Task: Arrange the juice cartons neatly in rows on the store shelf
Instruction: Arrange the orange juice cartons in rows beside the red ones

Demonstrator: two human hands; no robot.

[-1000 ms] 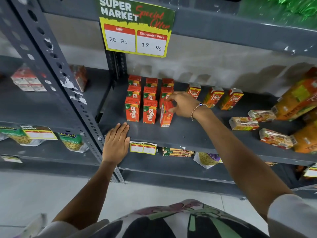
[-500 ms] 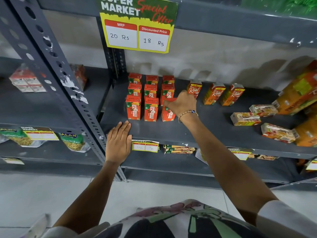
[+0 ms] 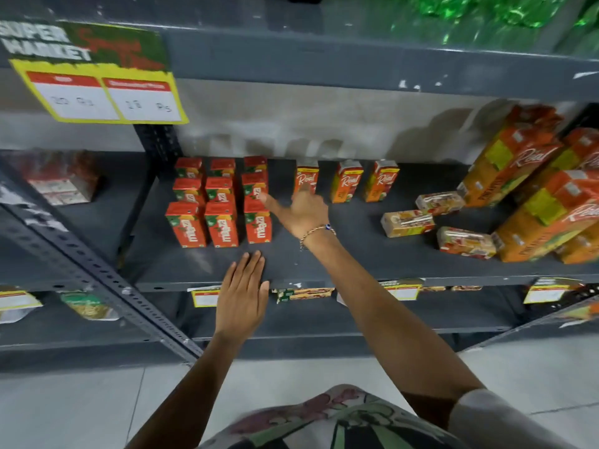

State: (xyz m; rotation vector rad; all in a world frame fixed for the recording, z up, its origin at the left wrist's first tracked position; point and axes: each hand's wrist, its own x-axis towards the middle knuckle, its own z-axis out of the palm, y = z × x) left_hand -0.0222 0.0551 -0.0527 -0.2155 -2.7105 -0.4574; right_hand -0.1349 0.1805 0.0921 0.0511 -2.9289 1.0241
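Small red Maaza juice cartons (image 3: 221,224) stand in three rows on the grey shelf (image 3: 340,264), left of centre. Three orange Real cartons (image 3: 346,181) stand upright farther back. Three small cartons (image 3: 407,223) lie flat to the right. My right hand (image 3: 303,210) hovers open beside the rightmost Maaza row, thumb near the middle carton, holding nothing. My left hand (image 3: 243,293) rests flat and open on the shelf's front edge.
Large orange Real pineapple cartons (image 3: 531,202) lean in a pile at the far right. A slotted grey upright (image 3: 107,280) crosses the left side. A yellow price sign (image 3: 97,79) hangs above. Packets sit on the lower shelf, green bottles (image 3: 486,11) on top.
My right hand set the front carton upright in the third Maaza row, let it go and opened, shifting right. The camera view has swung to the right.
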